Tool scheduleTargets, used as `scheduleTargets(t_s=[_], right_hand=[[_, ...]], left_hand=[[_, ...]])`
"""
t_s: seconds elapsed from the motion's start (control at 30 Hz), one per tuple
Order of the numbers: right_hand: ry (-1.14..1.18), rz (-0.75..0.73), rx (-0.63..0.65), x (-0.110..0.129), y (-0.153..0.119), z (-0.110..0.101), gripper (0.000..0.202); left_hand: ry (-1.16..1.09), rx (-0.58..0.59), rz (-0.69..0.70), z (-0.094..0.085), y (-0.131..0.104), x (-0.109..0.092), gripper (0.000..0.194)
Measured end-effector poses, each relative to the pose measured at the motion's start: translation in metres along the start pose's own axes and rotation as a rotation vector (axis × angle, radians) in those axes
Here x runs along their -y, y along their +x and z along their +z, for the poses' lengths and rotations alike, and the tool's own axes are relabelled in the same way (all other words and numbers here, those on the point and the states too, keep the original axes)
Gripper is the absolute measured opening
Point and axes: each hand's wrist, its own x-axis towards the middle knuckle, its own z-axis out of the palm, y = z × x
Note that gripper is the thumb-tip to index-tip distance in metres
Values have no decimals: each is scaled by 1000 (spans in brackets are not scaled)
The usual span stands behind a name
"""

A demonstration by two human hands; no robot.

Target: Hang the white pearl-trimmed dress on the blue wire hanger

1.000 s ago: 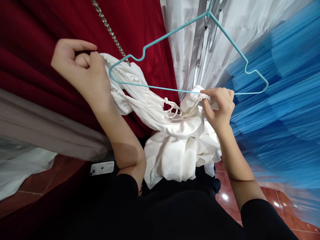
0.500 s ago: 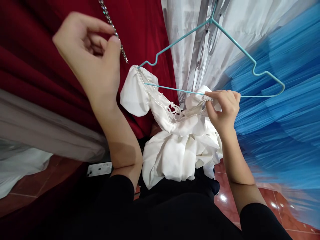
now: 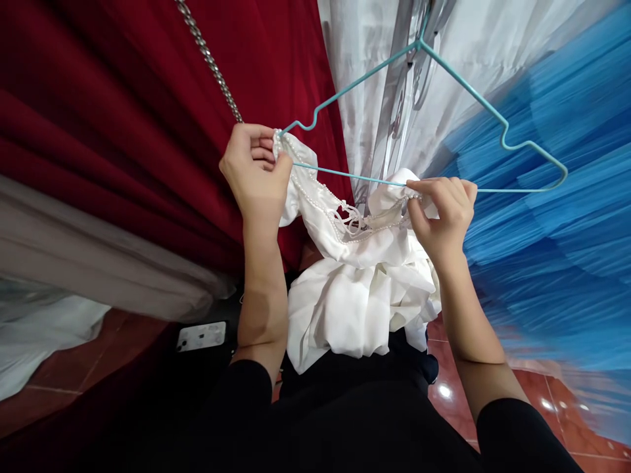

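A white dress [image 3: 355, 309] with puffed sleeves and a pearl-trimmed neckline hangs from a light-blue hanger [image 3: 419, 45]. The hanger's left end is inside the left shoulder of the dress, while its right end sticks out bare. My left hand [image 3: 256, 177] is closed at that left shoulder, fingers curled round the pearl edge and sleeve. With thumb and forefinger, my right hand [image 3: 444, 217] pinches the right side of the neckline, up against the hanger's lower bar. White lacing [image 3: 351, 220] shows at the neckline's middle.
A dark red cloth [image 3: 148, 98] with a jewelled strip [image 3: 210, 59] hangs at the left. Blue tulle [image 3: 557, 217] fills the right side. White fabric [image 3: 359, 79] and metal poles stand behind the hanger. A phone [image 3: 201, 336] lies on a dark surface at lower left.
My left hand has come right and down from beside the jewelled strip to the dress's left shoulder and closed there. My right hand stays at the neckline.
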Motion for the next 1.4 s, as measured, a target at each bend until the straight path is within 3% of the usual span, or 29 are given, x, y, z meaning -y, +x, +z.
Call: scheduleTargets(t_s=[0.2, 0.27, 0.37, 0.53, 0.6, 0.67, 0.7, 0.73, 0.83, 0.87, 0.93, 1.07, 1.2, 1.3, 1.4], right_hand=[[8, -4, -21, -1, 2, 4, 16], [39, 23, 8, -2, 3, 4, 15], [82, 56, 40, -2, 4, 2, 14], [86, 42, -1, -2, 1, -1, 14], [75, 18, -22, -2, 0, 0, 14], [80, -7, -49, -3, 0, 4, 12], [87, -16, -67, -3, 0, 6, 12], [92, -19, -84, -3, 1, 8, 11], [74, -3, -107, -2, 1, 11, 11], [60, 3, -102, -1, 0, 11, 11], [40, -2, -92, -1, -1, 10, 13], [63, -60, -77, -6, -1, 6, 20], [147, -100, -61, -12, -5, 5, 27], [180, -48, -300, -24, -20, 4, 23], [123, 147, -555, -57, -34, -3, 17]], left_hand=[[-172, -8, -88, 9, 18, 5, 42], [-306, -59, -79, 4, 20, -5, 49], [-444, -129, 58, -3, 19, -33, 48], [-410, 125, 194, -2, 2, -70, 55], [-501, 76, 236, 1, -12, -74, 47], [-587, 40, 202, 4, -30, -74, 23], [-590, 108, 154, 6, -41, -72, 10], [-564, 245, 93, 9, -51, -68, 12], [-440, 777, -146, 25, -79, -56, 35], [-447, 851, -229, 33, -85, -51, 37], [-601, 774, -354, 50, -92, -46, 34], [-1095, 376, -485, 72, -86, -49, 26], [-1194, 266, -504, 68, -86, -66, 31], [-1178, 233, -450, 58, -91, -77, 33], [-1197, 219, -452, 50, -90, -80, 31]])
